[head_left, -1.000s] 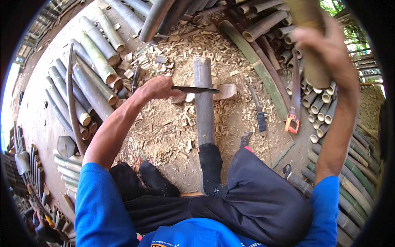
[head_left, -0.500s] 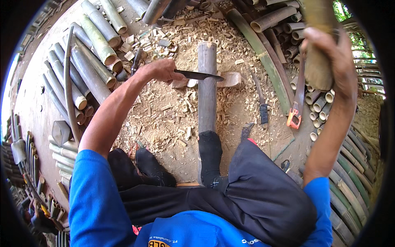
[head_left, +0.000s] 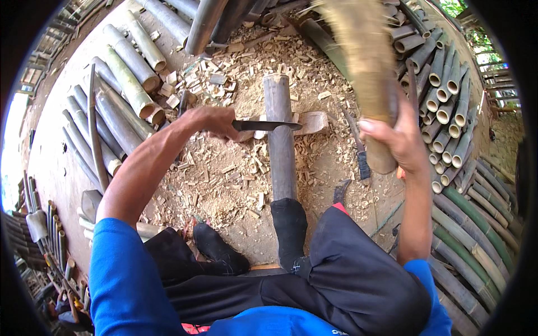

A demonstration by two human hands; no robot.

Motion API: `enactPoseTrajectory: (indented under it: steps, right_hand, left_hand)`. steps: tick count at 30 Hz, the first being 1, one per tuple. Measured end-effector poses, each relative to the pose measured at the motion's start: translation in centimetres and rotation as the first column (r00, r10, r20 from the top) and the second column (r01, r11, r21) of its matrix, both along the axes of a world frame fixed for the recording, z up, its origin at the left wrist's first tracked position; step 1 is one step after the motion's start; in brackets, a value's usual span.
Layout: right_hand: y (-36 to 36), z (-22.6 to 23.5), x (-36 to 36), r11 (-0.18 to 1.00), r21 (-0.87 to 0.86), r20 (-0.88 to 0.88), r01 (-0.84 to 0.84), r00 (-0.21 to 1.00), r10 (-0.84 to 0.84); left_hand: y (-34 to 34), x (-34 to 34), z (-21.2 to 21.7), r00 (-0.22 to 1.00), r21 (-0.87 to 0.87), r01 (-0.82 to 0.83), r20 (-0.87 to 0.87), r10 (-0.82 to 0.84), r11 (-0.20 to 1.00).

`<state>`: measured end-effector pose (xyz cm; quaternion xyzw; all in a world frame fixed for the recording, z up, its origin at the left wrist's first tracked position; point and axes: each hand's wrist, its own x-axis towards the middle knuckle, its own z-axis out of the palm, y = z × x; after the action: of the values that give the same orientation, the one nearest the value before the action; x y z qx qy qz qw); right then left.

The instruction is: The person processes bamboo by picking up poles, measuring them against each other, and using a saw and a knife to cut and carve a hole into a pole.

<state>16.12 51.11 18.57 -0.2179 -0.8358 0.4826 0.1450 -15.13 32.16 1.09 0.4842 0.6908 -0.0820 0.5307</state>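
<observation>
My left hand (head_left: 210,121) grips the handle of a dark knife (head_left: 268,125), whose blade lies across a bamboo pole (head_left: 279,137) lying on the ground between my legs. A black-socked foot (head_left: 289,229) rests on the pole's near end. My right hand (head_left: 395,137) holds a thick wooden club (head_left: 364,73), blurred with motion, to the right of the pole and above the ground. A pale wood block (head_left: 314,121) lies under the pole by the blade tip.
Wood chips (head_left: 224,173) cover the dirt around the pole. Cut bamboo sections (head_left: 120,78) lie at the left, stacked bamboo tubes (head_left: 448,106) at the right. Another blade (head_left: 358,148) lies on the ground by the club. Long green poles (head_left: 476,241) run along the lower right.
My right hand has swung the club down and leftward toward the knife. The left hand keeps the knife on the pole.
</observation>
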Motion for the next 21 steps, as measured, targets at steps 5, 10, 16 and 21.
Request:
enactPoseTrajectory:
  steps: [5,10,16,21]
  right_hand:
    - [0.3,-2.6,5.3,0.850,-0.497,-0.004,0.174,0.979,-0.203]
    - [-1.1,-6.0,8.9,0.655,-0.619,0.241,0.433,0.899,-0.367]
    - [-1.5,-8.6,9.9,0.624,-0.644,0.262,0.443,0.893,-0.365]
    - [-1.0,-8.7,9.6,0.709,-0.536,0.415,0.458,0.875,-0.251]
  left_hand:
    - [6.3,1.0,5.1,0.884,0.255,0.358,-0.403,-0.238,0.899]
    - [-0.4,5.0,4.5,0.767,0.468,0.329,-0.639,0.058,0.820]
    - [-11.3,10.1,-0.1,0.898,0.671,-0.030,-0.307,0.315,0.741]
    - [-12.1,11.5,-0.5,0.911,0.596,-0.081,-0.281,0.301,0.799]
